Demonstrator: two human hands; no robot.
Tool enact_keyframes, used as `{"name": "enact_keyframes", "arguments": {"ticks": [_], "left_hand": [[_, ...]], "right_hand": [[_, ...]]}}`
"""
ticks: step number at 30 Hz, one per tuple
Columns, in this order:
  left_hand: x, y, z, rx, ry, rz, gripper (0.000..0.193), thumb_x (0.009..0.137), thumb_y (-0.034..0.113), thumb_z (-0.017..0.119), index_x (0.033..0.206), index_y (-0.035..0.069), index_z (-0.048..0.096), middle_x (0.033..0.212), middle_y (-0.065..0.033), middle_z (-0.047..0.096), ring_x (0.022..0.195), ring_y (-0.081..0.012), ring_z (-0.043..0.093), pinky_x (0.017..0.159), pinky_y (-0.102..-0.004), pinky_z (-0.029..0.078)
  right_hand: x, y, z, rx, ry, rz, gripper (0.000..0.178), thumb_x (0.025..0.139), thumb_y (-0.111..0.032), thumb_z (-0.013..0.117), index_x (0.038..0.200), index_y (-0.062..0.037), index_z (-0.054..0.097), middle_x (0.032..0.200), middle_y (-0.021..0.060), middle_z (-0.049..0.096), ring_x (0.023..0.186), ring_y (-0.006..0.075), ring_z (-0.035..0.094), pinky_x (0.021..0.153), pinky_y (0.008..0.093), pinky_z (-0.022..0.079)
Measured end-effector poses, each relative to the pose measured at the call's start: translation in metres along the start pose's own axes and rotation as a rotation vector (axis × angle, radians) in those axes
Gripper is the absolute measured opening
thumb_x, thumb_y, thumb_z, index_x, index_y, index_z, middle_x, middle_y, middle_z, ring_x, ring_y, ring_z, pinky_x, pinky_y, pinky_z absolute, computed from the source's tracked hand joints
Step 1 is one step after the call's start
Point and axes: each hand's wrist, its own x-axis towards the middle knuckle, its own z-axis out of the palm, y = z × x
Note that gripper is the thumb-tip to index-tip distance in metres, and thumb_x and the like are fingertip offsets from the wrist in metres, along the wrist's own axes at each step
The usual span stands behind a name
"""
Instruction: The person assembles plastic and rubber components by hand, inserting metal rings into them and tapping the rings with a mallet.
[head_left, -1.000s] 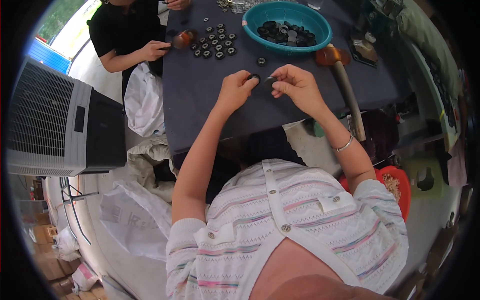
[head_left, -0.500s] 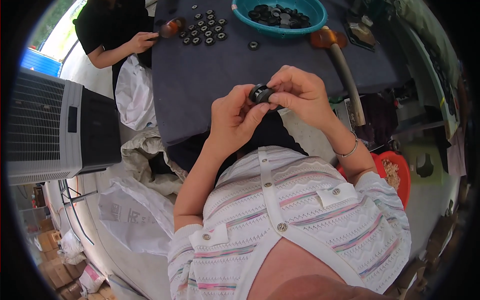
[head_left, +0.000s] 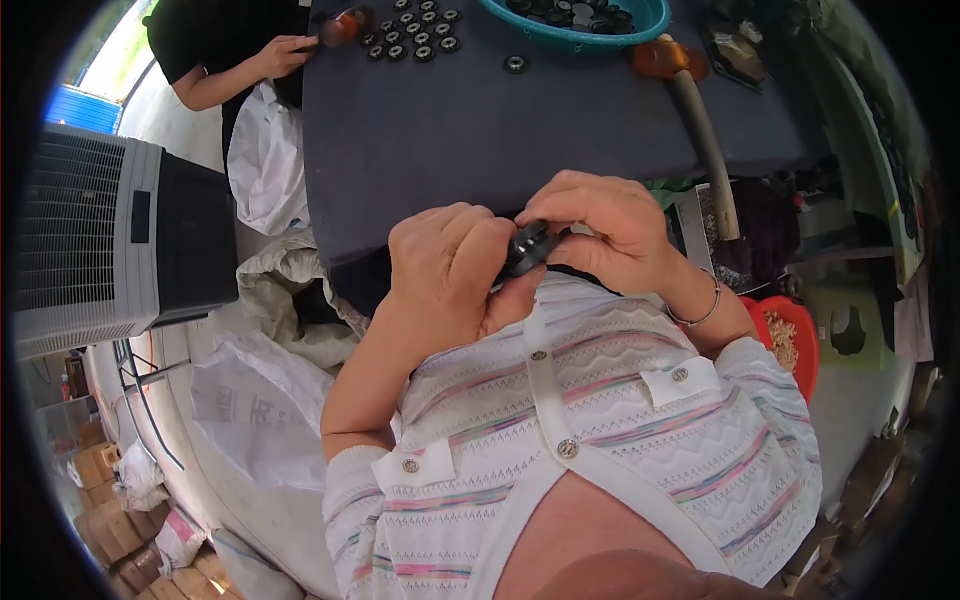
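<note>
Close in front of my chest, just off the near edge of the table, I hold a black round wheel-like part between both hands. My left hand is closed around its left side, fingers curled over it and thumb below. My right hand pinches its right side with thumb and fingertips. The part looks like stacked discs, partly covered by my fingers. A single similar black wheel lies on the table beyond, and several more wheels with metal centres are grouped at the far left.
A teal basin of black round parts stands far back. A mallet with an orange head lies on the right. At left, another person's hand holds an orange-headed mallet. Red basin, air cooler and white sacks surround me.
Both hands have drawn the wheel-like part down toward my chest. My left hand has turned over, its back now upward, wrapping the part more closely. The right still pinches it.
</note>
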Motion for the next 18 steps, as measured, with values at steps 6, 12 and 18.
{"name": "enact_keyframes", "arguments": {"ticks": [6,12,18], "left_hand": [[0.003,0.010,-0.007,0.026,0.093,0.170,0.024,0.062,0.018,0.062,0.057,0.007,0.042,0.049,-0.0016,0.035,0.037,-0.0157,0.036,0.036,-0.0269,0.027],[0.012,0.018,-0.011,-0.038,0.124,0.265,0.023,0.065,0.018,0.061,0.058,0.006,0.044,0.051,-0.0026,0.039,0.039,-0.0153,0.039,0.037,-0.0259,0.027],[0.004,0.003,-0.001,-0.015,0.207,0.260,0.023,0.066,0.020,0.063,0.060,0.005,0.046,0.052,-0.0032,0.041,0.040,-0.0171,0.040,0.037,-0.0279,0.029]], "right_hand": [[-0.001,-0.011,0.010,0.232,0.026,-0.060,0.033,0.080,-0.029,0.069,0.088,0.0020,0.063,0.072,0.0120,0.063,0.060,0.0195,0.060,0.050,0.0266,0.044],[0.001,-0.019,0.020,0.635,0.095,-0.015,0.024,0.079,-0.018,0.071,0.087,0.0038,0.063,0.068,0.0082,0.059,0.059,0.0122,0.056,0.049,0.0238,0.040],[0.000,-0.010,0.026,0.818,0.070,0.254,0.038,0.080,-0.035,0.070,0.083,0.0016,0.060,0.073,0.0107,0.059,0.062,0.0125,0.051,0.053,0.0234,0.039]]}}
